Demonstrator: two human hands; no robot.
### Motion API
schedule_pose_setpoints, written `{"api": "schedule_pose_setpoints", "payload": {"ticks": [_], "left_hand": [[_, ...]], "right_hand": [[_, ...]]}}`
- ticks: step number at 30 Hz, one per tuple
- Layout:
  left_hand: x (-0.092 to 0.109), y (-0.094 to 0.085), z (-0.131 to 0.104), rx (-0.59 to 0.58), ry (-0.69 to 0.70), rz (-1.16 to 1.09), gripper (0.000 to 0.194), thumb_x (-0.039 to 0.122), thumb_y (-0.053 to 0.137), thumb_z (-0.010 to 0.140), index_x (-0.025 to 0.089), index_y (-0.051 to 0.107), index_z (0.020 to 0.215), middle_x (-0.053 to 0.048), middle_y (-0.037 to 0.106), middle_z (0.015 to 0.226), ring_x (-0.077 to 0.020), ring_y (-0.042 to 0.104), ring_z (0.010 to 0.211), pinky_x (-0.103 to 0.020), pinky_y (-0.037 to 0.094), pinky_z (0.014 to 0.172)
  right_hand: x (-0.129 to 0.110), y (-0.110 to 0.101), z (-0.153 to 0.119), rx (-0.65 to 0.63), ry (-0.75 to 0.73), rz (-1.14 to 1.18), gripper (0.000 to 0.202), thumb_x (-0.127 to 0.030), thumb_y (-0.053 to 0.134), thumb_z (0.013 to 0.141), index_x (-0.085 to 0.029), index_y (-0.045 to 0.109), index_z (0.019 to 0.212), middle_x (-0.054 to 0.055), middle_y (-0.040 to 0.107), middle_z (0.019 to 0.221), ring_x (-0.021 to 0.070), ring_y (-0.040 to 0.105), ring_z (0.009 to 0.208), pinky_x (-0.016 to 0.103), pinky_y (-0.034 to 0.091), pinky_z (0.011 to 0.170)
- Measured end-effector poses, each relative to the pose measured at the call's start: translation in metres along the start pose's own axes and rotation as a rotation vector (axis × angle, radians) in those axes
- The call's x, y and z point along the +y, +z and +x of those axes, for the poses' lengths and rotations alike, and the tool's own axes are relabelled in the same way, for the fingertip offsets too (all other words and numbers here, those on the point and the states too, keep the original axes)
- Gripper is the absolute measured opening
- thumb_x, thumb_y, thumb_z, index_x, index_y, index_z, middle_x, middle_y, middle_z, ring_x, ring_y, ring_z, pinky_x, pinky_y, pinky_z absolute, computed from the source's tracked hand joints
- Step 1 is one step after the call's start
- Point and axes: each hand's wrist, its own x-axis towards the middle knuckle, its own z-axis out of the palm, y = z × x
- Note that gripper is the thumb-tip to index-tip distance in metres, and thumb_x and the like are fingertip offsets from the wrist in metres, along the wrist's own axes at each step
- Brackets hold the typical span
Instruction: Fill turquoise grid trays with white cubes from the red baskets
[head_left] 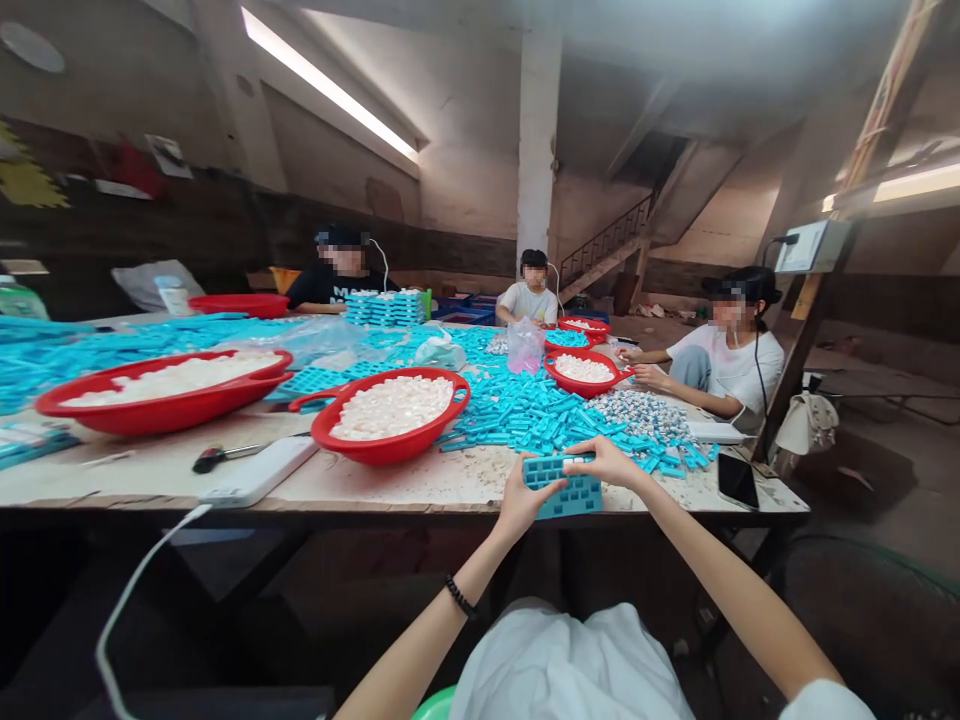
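At the table's front edge my left hand [523, 497] is closed around the left side of a blue slotted block [574, 490], its thumb across the front. The block stands tilted up, with rows of small square openings facing me. My right hand [606, 462] is at the block's upper right, its fingers pinched on a small white piece [574, 461] at the top row. Whether that piece sits in an opening is too small to tell. Just beyond the block lies a heap of loose blue strips [540, 415].
Red baskets of white pieces [379, 455] [60, 405] stand to the left. A white power bank [259, 475], a brush [214, 457] and a phone [737, 482] lie near the front edge. Small pale pieces [649, 415] are heaped at right. Three people sit around the table.
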Motion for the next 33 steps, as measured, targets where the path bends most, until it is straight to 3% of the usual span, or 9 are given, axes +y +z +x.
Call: {"api": "schedule_pose_setpoints", "payload": {"ticks": [10,13,15,18,21,24,26,29,33], "left_hand": [[-0.008,-0.004,0.013,-0.149,-0.082,0.028,0.053,0.048,0.086,0.061,0.022,0.053,0.093,0.003,0.067,0.075,-0.0223,0.068,0.074,-0.034,0.054,0.07],[-0.008,-0.004,0.015,-0.175,-0.134,0.017,0.054,0.05,0.086,0.06,0.023,0.054,0.094,0.002,0.069,0.077,-0.0238,0.069,0.075,-0.036,0.055,0.071],[-0.006,-0.005,0.016,-0.177,-0.164,0.011,0.055,0.051,0.086,0.06,0.022,0.056,0.095,0.001,0.07,0.078,-0.0246,0.07,0.076,-0.036,0.056,0.07],[-0.004,-0.006,0.016,-0.171,-0.209,0.007,0.055,0.052,0.085,0.061,0.022,0.057,0.099,0.001,0.069,0.076,-0.0247,0.071,0.076,-0.035,0.056,0.068],[-0.002,-0.007,0.016,-0.151,-0.254,-0.032,0.056,0.052,0.085,0.063,0.022,0.058,0.102,0.001,0.07,0.077,-0.0248,0.071,0.077,-0.035,0.057,0.068],[-0.002,-0.005,0.018,-0.131,-0.303,-0.119,0.057,0.054,0.084,0.063,0.022,0.058,0.102,-0.002,0.073,0.085,-0.0265,0.073,0.085,-0.037,0.059,0.073],[-0.003,-0.003,0.019,-0.133,-0.327,-0.189,0.059,0.056,0.084,0.062,0.021,0.058,0.102,-0.005,0.075,0.094,-0.0277,0.073,0.091,-0.04,0.06,0.079],[-0.005,-0.002,0.02,-0.138,-0.344,-0.228,0.062,0.057,0.084,0.061,0.021,0.059,0.105,-0.009,0.075,0.108,-0.029,0.072,0.102,-0.042,0.059,0.085],[-0.007,-0.003,0.02,-0.139,-0.367,-0.238,0.061,0.055,0.084,0.062,0.021,0.061,0.106,-0.008,0.075,0.107,-0.0289,0.071,0.102,-0.04,0.059,0.086]], "right_hand": [[0.021,0.006,0.0,0.045,-0.024,0.046,0.055,-0.062,0.076,0.073,-0.015,0.08,0.101,0.01,0.077,0.106,0.0339,0.068,0.108,0.041,0.052,0.096],[0.033,0.004,0.007,-0.003,-0.035,0.107,0.053,-0.061,0.077,0.072,-0.016,0.08,0.099,0.007,0.077,0.105,0.0301,0.069,0.105,0.036,0.052,0.094],[0.044,-0.006,0.015,0.033,-0.023,0.108,0.05,-0.059,0.069,0.081,-0.016,0.078,0.103,0.007,0.077,0.103,0.0258,0.069,0.101,0.032,0.053,0.089],[0.067,-0.039,0.024,0.348,0.124,-0.145,0.036,-0.043,0.054,0.095,-0.016,0.075,0.106,0.006,0.076,0.103,0.0192,0.068,0.096,0.026,0.051,0.084],[0.094,-0.081,0.022,0.588,0.299,-0.399,0.029,-0.016,0.05,0.093,-0.013,0.071,0.112,0.011,0.073,0.113,0.0188,0.066,0.103,0.027,0.047,0.091],[0.118,-0.111,0.013,0.606,0.399,-0.487,0.028,-0.006,0.056,0.084,-0.01,0.071,0.107,0.015,0.072,0.112,0.0226,0.064,0.105,0.028,0.044,0.093],[0.13,-0.119,0.008,0.588,0.441,-0.529,0.024,-0.008,0.062,0.082,-0.011,0.072,0.103,0.014,0.072,0.108,0.0231,0.065,0.103,0.027,0.044,0.09],[0.141,-0.118,0.01,0.581,0.475,-0.57,0.02,-0.016,0.066,0.085,-0.013,0.071,0.104,0.013,0.073,0.105,0.0233,0.065,0.1,0.026,0.044,0.085],[0.144,-0.112,0.021,0.611,0.499,-0.597,0.016,-0.018,0.064,0.087,-0.016,0.071,0.102,0.011,0.073,0.102,0.0235,0.067,0.096,0.027,0.045,0.081]]}}
